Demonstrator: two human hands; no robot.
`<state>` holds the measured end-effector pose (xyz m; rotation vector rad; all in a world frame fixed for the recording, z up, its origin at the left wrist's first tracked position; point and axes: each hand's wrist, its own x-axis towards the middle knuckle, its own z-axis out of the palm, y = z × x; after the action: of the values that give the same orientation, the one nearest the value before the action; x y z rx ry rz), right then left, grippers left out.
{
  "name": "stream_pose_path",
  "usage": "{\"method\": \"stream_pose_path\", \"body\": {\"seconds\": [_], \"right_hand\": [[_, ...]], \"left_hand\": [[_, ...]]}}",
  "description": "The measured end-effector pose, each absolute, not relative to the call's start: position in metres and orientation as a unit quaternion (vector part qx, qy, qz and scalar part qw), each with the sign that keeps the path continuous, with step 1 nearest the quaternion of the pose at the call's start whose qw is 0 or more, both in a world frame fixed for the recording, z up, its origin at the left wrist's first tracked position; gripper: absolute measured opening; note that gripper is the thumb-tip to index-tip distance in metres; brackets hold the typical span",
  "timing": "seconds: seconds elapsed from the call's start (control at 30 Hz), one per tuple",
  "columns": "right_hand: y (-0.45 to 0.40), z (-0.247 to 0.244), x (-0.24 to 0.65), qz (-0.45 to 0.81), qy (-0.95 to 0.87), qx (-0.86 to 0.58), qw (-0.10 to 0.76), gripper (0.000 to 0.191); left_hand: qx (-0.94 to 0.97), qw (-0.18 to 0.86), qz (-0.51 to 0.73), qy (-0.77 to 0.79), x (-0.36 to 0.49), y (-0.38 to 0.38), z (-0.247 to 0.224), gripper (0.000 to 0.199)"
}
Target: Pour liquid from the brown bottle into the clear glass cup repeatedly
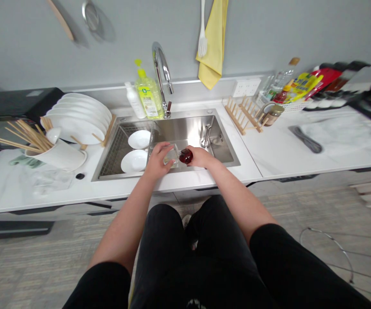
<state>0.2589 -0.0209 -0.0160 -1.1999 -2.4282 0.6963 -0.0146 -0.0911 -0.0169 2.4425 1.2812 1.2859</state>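
My left hand (156,164) is closed round a clear, see-through container (171,157) over the front of the steel sink (236,159). Just to its right, my right hand (200,157) grips a small bottle (185,156), dark red and glossy, with a narrow clear end pointing left at the container. Whether the two touch cannot be made out. Beside my left hand, two white bowls (134,161) sit in a wire rack (113,150) in the left part of the sink.
Behind the sink stand a faucet (162,68), a yellow-green soap bottle (149,96) and a white bottle (135,101). White plates (76,118) and a chopstick holder (61,152) are on the left. A wooden rack (245,113), a jar (273,115) and a dark-handled utensil (307,139) lie right.
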Motion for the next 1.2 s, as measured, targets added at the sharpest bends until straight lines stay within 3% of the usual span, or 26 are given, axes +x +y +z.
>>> {"method": "stream_pose_path", "body": {"seconds": [0.53,1.2], "right_hand": [[-0.021,-0.015,0.260,0.250,-0.856,-0.418,0.172,0.055],[-0.029,-0.005,0.262,0.180,-0.844,-0.449,0.232,0.067]], "left_hand": [[0.809,0.057,0.402,0.424,-0.017,-0.088,-0.014,0.056],[0.830,0.071,0.376,0.406,-0.015,-0.075,0.031,0.056]]}}
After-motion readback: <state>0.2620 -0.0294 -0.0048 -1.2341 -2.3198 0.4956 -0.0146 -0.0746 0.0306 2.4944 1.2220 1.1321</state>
